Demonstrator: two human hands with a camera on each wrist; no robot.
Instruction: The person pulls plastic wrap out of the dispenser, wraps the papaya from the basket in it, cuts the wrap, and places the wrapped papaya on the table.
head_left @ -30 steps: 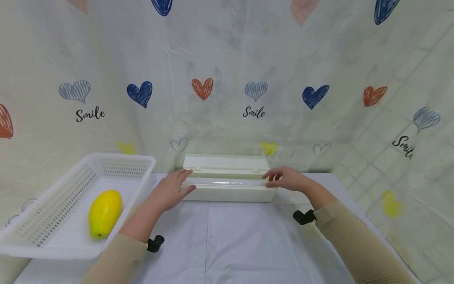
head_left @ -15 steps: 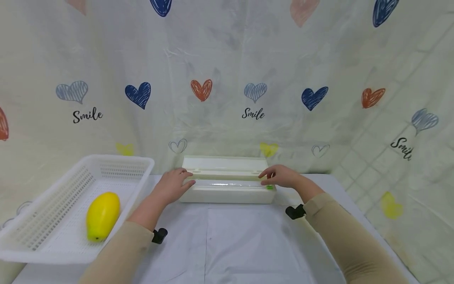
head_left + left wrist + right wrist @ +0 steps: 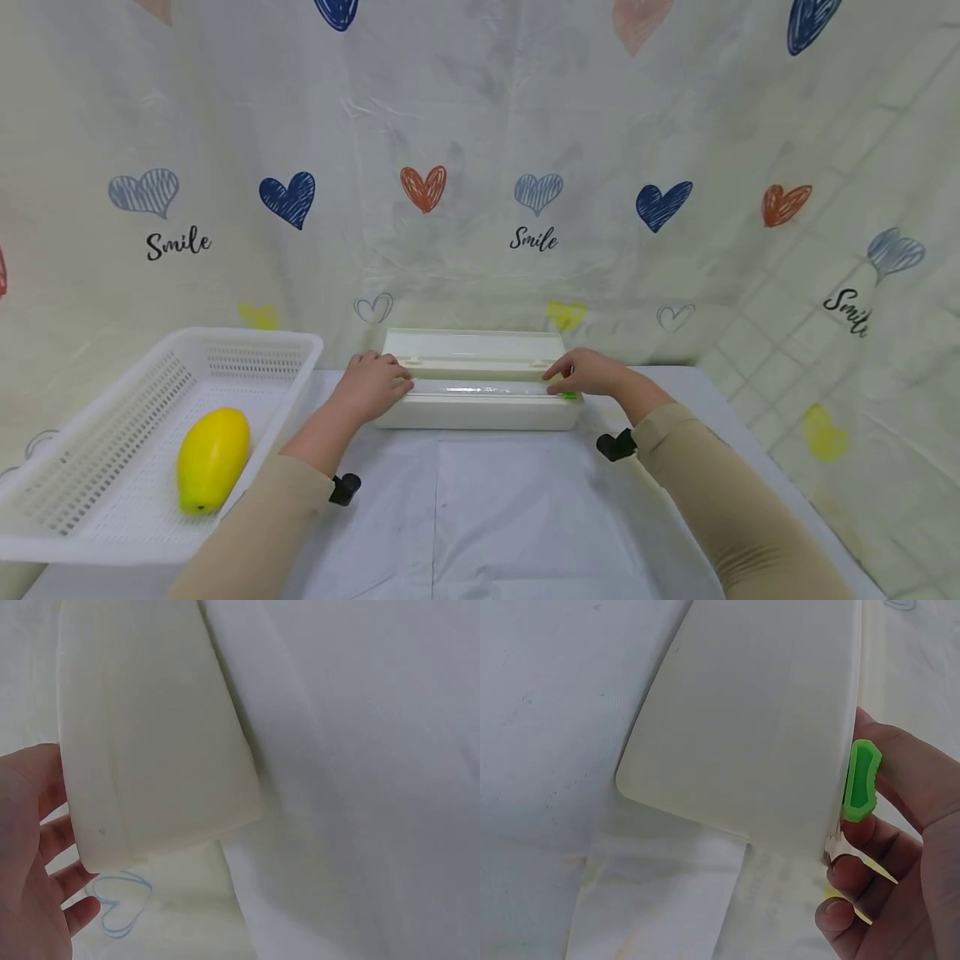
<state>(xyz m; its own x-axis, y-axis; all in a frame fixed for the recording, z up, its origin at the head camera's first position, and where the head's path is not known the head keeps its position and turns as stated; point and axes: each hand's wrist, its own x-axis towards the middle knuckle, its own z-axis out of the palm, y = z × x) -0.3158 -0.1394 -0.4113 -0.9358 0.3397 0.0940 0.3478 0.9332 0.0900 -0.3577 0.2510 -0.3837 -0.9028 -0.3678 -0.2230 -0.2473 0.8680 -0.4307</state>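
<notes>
A long white cling film box (image 3: 480, 415) stands at the back of the table with its lid (image 3: 472, 343) raised. Shiny clear film (image 3: 480, 388) lies along its top. My left hand (image 3: 369, 386) is at the box's left end, thumb and forefinger close together by the film; its other fingers spread behind the box's end in the left wrist view. My right hand (image 3: 588, 372) is at the right end, fingers bent, thumb and forefinger near the film. A green slide cutter (image 3: 862, 780) sits on the box edge beside those fingers. Whether either hand pinches the film is hidden.
A white perforated plastic basket (image 3: 311, 367) stands on the left of the table, holding a yellow papaya-like fruit (image 3: 213, 460). A white cloth (image 3: 480, 517) covers the table. Behind hangs a curtain (image 3: 480, 100) printed with hearts and "Smile".
My left thumb has drawn in toward the forefinger. My right hand has moved slightly left along the box, and the green cutter has come into sight. The fruit stays in the basket.
</notes>
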